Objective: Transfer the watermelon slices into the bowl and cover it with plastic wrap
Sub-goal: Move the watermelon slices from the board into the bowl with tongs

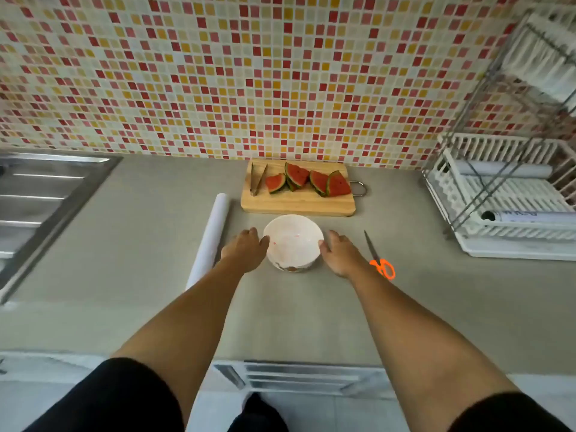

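A person in short black sleeves reaches both arms across a grey kitchen counter [140, 244], the left hand [246, 249] and the right hand [339, 254] set on either side of a white bowl [293, 241]. Both hands are spread loosely with fingers relaxed, thumbs touching or just beside the bowl's rim; whether they actually grip it cannot be told. The bowl stands upright with no fruit in it, only faint pink marks inside. Just beyond it, near the wall, lies a wooden cutting board [296, 205] carrying four watermelon slices [308, 180] leaning against one another, red flesh and green rind showing, with metal tongs [257, 179] lying at the board's left end. A roll of plastic wrap [208, 238] lies on the counter to the left of the bowl, just beside the left wrist. Orange-handled scissors [378, 255] lie to the right, close to the right wrist. A steel sink [40, 194] occupies the far left, a white dish rack [505, 198] the far right, below a red, yellow and white mosaic tile wall [249, 73].
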